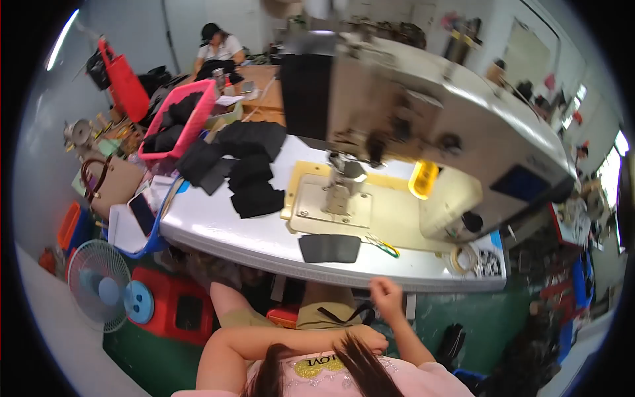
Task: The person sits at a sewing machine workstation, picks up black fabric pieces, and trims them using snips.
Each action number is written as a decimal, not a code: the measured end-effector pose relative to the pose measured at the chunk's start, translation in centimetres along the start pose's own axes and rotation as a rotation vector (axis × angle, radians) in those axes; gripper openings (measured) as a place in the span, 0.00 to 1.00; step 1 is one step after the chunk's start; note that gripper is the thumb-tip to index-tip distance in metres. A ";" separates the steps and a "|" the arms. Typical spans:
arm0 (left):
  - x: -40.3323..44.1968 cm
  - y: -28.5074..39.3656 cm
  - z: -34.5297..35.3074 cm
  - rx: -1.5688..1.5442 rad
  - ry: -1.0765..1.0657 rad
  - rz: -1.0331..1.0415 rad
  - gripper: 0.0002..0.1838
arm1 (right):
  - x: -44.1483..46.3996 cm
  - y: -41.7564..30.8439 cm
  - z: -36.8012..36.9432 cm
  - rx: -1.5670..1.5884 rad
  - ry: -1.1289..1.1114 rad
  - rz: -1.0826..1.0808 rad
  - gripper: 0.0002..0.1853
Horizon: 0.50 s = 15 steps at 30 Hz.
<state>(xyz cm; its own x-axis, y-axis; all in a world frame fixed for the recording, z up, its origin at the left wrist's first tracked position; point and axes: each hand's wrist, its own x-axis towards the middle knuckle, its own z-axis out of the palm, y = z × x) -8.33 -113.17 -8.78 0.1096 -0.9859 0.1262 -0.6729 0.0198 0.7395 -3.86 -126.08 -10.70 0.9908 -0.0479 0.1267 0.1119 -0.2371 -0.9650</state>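
Note:
My left forearm lies across my body, and my left hand [370,339] is curled closed near my waist, partly behind a lock of hair. What its fingers hold, if anything, is hidden. My right hand [385,296] is raised just below the table's front edge with its fingers closed; no held thing can be made out. A black strap [347,316] lies over my lap between the hands. On the sewing table [231,236] a single dark fabric piece [329,248] lies flat before the sewing machine [410,99]. Thread snips [383,245] with yellow-green handles rest beside it.
Black fabric pieces [254,185] are piled left of the needle area. Beyond stands a pink basket [178,119] of dark cloth. A fan [99,284] and a red stool [175,308] are at lower left. Tape rolls [463,258] sit at right. Another person [221,53] sits farther back.

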 end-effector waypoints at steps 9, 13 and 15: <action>3.9 -2.1 1.4 0.099 -0.039 -0.133 0.09 | 3.1 2.6 -11.5 -0.857 0.702 -0.611 0.08; 3.3 -6.4 6.5 0.084 -0.102 -0.235 0.07 | 3.1 3.0 -11.4 -0.865 0.740 -0.592 0.08; 3.2 -7.1 7.8 0.073 -0.043 -0.214 0.07 | 3.2 2.9 -11.6 -0.852 0.747 -0.596 0.07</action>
<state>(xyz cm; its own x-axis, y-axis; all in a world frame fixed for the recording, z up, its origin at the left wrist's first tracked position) -8.94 -117.81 -18.79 0.2255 -0.9725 -0.0579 -0.6892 -0.2013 0.6961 -1.26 -138.14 -10.45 0.4901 -0.1859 0.8516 0.1628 -0.9403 -0.2990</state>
